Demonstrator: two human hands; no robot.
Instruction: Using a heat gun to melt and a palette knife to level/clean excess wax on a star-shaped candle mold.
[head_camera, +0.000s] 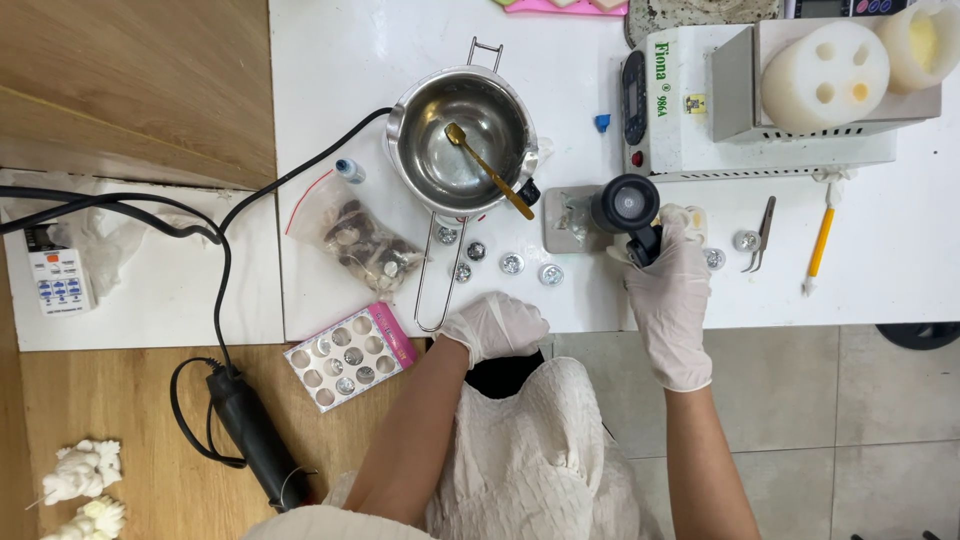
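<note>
Gripping black heat gun (628, 208) in my right hand (668, 300), nozzle aiming down at small clear piece on grey square pad (566, 220), centre-right of white table (880, 270). My left hand (494, 325) resting loosely curled at near edge, holding nothing. Seems warming step; next calling for steady aim. Small metal discs (512, 263) lying left; steel pot (465, 140) with gold spoon (488, 170) farther left.

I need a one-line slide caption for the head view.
Gloved right hand grips a black tool at a white table; left hand rests near a steel pot.
</note>
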